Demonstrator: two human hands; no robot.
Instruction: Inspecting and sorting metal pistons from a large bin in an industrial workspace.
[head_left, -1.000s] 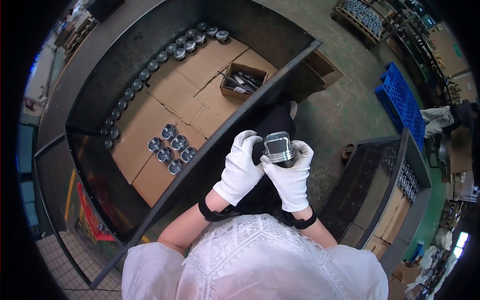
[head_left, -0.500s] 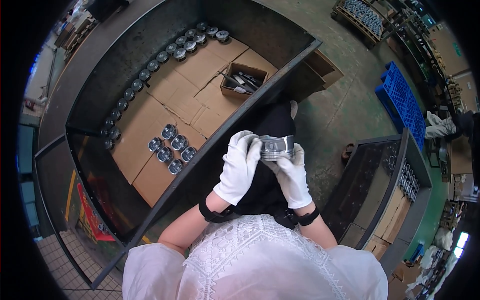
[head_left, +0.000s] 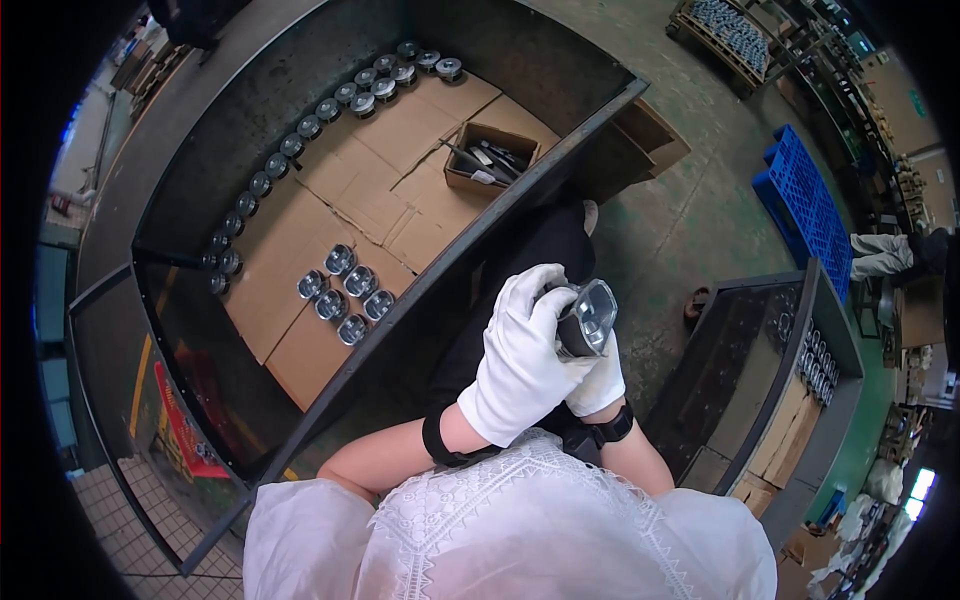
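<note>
Clasping a metal piston (head_left: 585, 318), both gloved hands; brown carton (head_left: 488, 160) beyond.

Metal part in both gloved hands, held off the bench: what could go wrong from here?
1. Drop: the metal part is held over the concrete floor, not over the cardboard-lined bin; a slip in the smooth white gloves would likely dent it.
2. Weak grip: the left hand covers most of the part and the right hand only supports from beneath.

blue pallet (head_left: 812, 215), small cardboard box (head_left: 490, 160) (tools inside)
</note>
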